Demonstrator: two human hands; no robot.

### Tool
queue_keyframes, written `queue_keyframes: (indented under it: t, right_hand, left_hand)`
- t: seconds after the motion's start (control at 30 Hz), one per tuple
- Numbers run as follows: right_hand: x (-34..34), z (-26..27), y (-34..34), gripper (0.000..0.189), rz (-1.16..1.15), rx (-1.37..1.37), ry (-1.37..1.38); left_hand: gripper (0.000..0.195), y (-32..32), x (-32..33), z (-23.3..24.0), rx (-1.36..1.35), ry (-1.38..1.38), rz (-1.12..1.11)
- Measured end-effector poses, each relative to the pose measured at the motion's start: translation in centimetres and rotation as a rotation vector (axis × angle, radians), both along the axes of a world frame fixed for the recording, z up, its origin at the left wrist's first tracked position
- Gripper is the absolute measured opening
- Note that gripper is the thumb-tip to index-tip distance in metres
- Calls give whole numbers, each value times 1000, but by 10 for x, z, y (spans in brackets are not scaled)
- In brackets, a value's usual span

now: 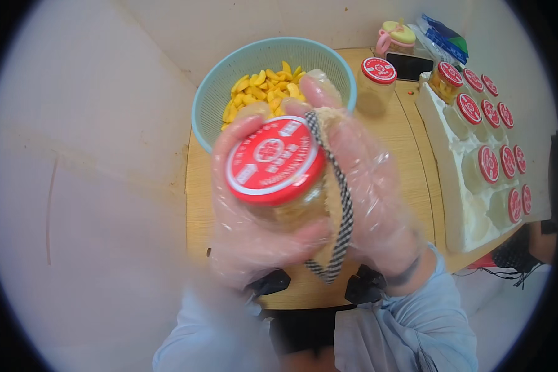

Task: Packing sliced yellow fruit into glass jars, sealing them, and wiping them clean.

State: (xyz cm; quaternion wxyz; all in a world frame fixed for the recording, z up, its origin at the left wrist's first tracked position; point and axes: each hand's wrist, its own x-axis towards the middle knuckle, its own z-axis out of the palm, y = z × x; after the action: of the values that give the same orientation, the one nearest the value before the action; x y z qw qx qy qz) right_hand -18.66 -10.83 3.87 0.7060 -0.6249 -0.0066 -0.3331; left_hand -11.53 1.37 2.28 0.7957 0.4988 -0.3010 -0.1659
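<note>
A glass jar [302, 204] with a red metal lid [274, 158] is held up above the table, lid tilted towards me. Its lid bears white writing and arrows. My left hand [242, 237], in a clear plastic glove, wraps around the jar from the left and below. My right hand [369, 186], gloved the same way, presses a tan cloth [335, 204] with a black-and-white checked border against the jar's right side. The hands hide much of the glass, so its contents cannot be made out. Blur softens the jar and gloves.
Behind the hands stands a light-blue plastic colander [199, 107] with yellow fruit slices [260, 90]. A lidded jar [376, 93], a phone [409, 66] and a pink-handled cup [396, 37] are back right. At right, a white foam tray [451, 204] holds several red-lidded jars. A wall [97, 162] borders the left.
</note>
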Motion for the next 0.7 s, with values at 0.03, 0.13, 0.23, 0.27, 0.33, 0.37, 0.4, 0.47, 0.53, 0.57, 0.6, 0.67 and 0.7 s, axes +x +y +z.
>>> queue_keyframes:
  t: [0.03,0.13,0.23,0.27,0.33,0.37,0.4,0.47,0.53,0.57,0.6,0.67,0.7]
  right_hand:
    - [-3,4,-3,52,-29,67,3]
    - [-4,6,-5,49,-24,131,42]
    - [-5,-10,-20,48,-96,-331,53]
    - [-7,-13,-27,48,-131,-490,54]
    - [-9,-13,-35,48,-102,-600,60]
    - [-9,-15,-38,49,-90,-636,60]
    - [-5,-25,-34,52,65,-505,-66]
    - [3,-40,-28,57,185,-368,-181]
    - [-3,-40,-19,61,407,77,-100]
    - [-4,-37,-19,60,456,150,-42]
    - [-5,-33,-18,60,503,229,12]
    - [-1,-46,-17,59,413,248,56]
    - [5,-46,-10,59,307,193,35]
  left_hand:
    - [127,-5,-3,4,-7,3,-14]
    - [131,-4,-4,5,75,-4,2]
    - [135,4,0,-3,87,-124,55]
    - [137,5,3,-7,87,-181,20]
    - [144,9,3,-4,71,-254,-36]
    - [147,11,3,-2,61,-290,-57]
    - [148,17,1,-2,-3,-273,-1]
    - [145,12,-9,12,-33,-84,85]
    - [149,7,-4,13,-94,-3,134]
    - [147,5,3,6,-118,-19,117]
    - [146,3,11,0,-139,-38,103]
    - [137,-4,22,-11,-195,-15,52]
    - [126,0,30,-12,-201,-51,28]
